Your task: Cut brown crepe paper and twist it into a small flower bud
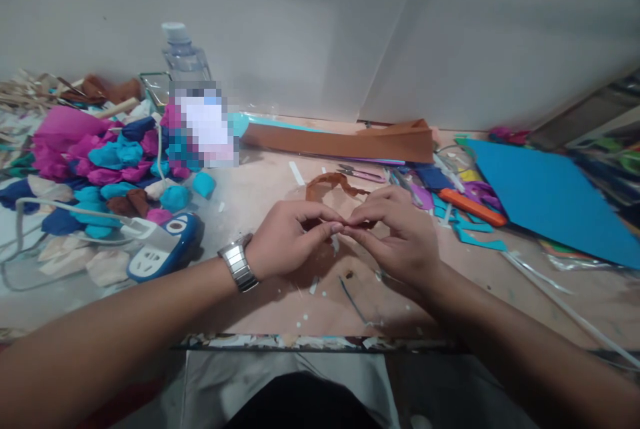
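My left hand and my right hand meet over the middle of the table, thumbs and fingertips pinched close together. Between them they hold a brown crepe paper strip, which loops up behind the fingers and looks crinkled along its edge. The part of the strip inside the pinch is mostly hidden by the fingers. Just behind the right hand lie small thread snips with pink handles. A wide folded brown paper band rests farther back, near the wall.
At the left are a pile of coloured crepe paper bundles, a blue and white power strip with a plugged cable and a clear bottle. Rightward lie an orange utility knife, blue scraps and a large blue sheet.
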### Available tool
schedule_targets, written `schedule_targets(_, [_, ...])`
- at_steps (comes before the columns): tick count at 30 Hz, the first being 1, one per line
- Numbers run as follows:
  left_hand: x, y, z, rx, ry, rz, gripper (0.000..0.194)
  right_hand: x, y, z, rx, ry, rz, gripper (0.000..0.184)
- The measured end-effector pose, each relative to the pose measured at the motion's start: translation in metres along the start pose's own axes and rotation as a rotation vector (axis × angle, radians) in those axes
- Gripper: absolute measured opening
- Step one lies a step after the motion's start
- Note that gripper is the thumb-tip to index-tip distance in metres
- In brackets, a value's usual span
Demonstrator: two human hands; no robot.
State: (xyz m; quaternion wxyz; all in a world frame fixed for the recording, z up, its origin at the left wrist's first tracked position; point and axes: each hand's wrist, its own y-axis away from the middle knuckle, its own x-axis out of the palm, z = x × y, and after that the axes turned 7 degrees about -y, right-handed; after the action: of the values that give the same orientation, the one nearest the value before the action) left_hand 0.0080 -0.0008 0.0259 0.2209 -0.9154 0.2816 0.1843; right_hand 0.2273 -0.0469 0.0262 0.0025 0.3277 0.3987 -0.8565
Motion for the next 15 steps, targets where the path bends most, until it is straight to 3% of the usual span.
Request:
schedule_targets(8, [-0.0006,0.0003,-0.0053,0.015,0.04,0.02,0.019,-0.0029,-0.002,0.0049,0.011,-0.01,0.009,0.012])
schedule_targets(15, [0.0007,-0.0005,-0.0037,-0.077,0.124,0.04,0.019,-0.0007,-0.0012,0.0011,-0.018,-0.04,0.011,0.012])
